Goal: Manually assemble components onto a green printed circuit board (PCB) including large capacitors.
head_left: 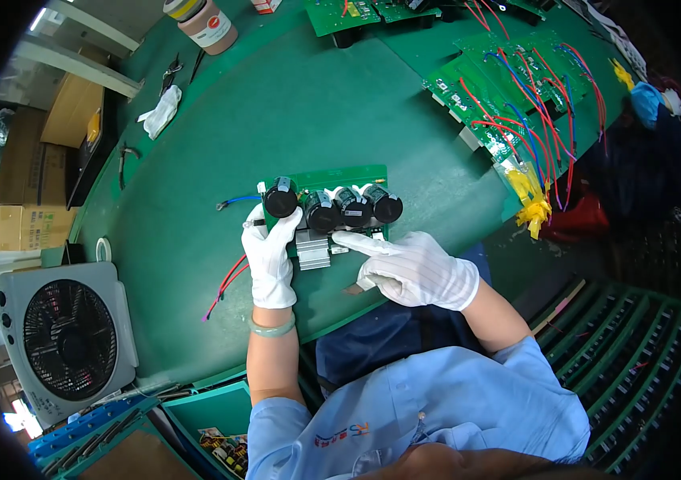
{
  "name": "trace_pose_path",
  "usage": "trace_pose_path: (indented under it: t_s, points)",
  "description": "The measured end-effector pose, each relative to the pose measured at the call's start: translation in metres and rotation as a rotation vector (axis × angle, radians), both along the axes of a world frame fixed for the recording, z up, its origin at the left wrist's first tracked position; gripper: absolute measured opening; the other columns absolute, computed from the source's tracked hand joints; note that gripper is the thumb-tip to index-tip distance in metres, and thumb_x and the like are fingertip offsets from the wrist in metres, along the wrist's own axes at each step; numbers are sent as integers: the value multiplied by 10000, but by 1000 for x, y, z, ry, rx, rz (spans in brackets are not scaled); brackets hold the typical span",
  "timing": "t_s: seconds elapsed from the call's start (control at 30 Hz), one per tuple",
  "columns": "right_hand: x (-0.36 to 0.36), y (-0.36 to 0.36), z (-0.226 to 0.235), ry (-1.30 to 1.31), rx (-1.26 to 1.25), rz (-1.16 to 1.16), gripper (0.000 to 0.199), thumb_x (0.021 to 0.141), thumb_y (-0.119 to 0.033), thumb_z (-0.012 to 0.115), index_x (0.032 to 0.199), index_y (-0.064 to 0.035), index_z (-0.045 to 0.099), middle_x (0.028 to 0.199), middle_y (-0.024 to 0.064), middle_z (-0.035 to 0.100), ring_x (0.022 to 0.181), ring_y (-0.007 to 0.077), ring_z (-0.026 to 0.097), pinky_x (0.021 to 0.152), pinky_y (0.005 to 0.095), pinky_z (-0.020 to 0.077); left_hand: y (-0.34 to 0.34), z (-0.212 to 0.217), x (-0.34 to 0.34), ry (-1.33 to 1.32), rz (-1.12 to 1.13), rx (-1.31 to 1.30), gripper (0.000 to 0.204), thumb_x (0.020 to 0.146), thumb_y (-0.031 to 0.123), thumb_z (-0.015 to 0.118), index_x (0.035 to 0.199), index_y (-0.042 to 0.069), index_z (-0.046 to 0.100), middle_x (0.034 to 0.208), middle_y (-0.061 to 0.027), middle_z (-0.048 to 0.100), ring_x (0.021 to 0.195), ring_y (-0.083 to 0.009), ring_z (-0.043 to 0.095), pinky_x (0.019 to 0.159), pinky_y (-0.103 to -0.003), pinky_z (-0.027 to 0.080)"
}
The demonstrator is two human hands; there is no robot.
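A green circuit board [328,174] lies on the green mat in front of me, carrying several black cylindrical capacitors [355,210] along its length and a silver finned heat sink [313,250] at its near side. My left hand [271,260], in a white glove, grips the board's left end, fingers and thumb around the leftmost capacitor [281,198]. Close to the heat sink, my gloved right hand [416,268] stretches its index finger to the board's near edge. Its other fingers are curled around a small, flat greyish piece [354,289], whose kind I cannot make out. Red wires [227,286] and a blue wire [238,200] trail leftward from the board.
More green boards with red and blue wires [516,104] lie at the far right, yellow tape or ties [531,204] hanging there. A box fan [68,332] stands at the left. Pliers [171,72], a white cloth [162,112] and a jar [206,30] sit at the far left.
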State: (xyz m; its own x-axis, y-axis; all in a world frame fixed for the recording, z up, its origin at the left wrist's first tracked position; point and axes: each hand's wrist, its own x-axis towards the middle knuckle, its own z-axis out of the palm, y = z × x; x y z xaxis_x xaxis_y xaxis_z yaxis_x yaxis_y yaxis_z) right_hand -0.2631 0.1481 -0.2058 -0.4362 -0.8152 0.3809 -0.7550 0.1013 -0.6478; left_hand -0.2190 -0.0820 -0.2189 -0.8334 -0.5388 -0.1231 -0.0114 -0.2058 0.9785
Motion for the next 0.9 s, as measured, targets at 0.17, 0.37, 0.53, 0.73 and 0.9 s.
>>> trace_pose_path:
  t_s: [0.17, 0.37, 0.53, 0.73, 0.9]
  points:
    - [-1, -8, -3, -86, -37, -29, 105, 714, -44, 565, 766, -135, 555, 1156, 94, 641, 531, 243, 576, 445, 330, 446, 3, 5, -4, 3, 1, 2, 267, 738, 39, 752, 974, 6, 631, 849, -6, 602, 682, -45, 505, 603, -192, 397]
    - [-5, -4, -2, -30, 97, 6, 108, 711, -49, 580, 778, -129, 553, 911, 77, 646, 588, 273, 588, 479, 374, 443, 3, 1, -6, 3, -9, 40, 240, 757, 102, 753, 943, 8, 635, 796, 15, 579, 659, -41, 459, 605, -203, 355]
    - [-16, -1, 0, -162, 4, -6, 127, 707, -48, 574, 804, -129, 570, 1043, 67, 661, 600, 296, 589, 493, 380, 448, 3, 2, -4, -12, 3, -14, 272, 762, 95, 748, 989, 8, 625, 772, 29, 566, 653, -36, 453, 585, -200, 335]
    - [-15, 42, 5, -81, 165, -103, 83, 752, -61, 571, 827, -95, 585, 1079, 72, 664, 667, 297, 617, 534, 366, 484, -1, 0, -1, 19, -7, 16, 261, 762, 51, 734, 997, 9, 628, 873, -15, 621, 748, -62, 552, 691, -210, 437]
    - [-8, 41, 1, -73, -171, -457, 428, 741, -231, 753, 1108, -51, 626, 933, 104, 686, 794, 260, 680, 651, 315, 550, -2, 1, 0, 27, -27, 29, 283, 747, 46, 748, 999, 5, 625, 923, -34, 626, 797, -74, 573, 730, -218, 450]
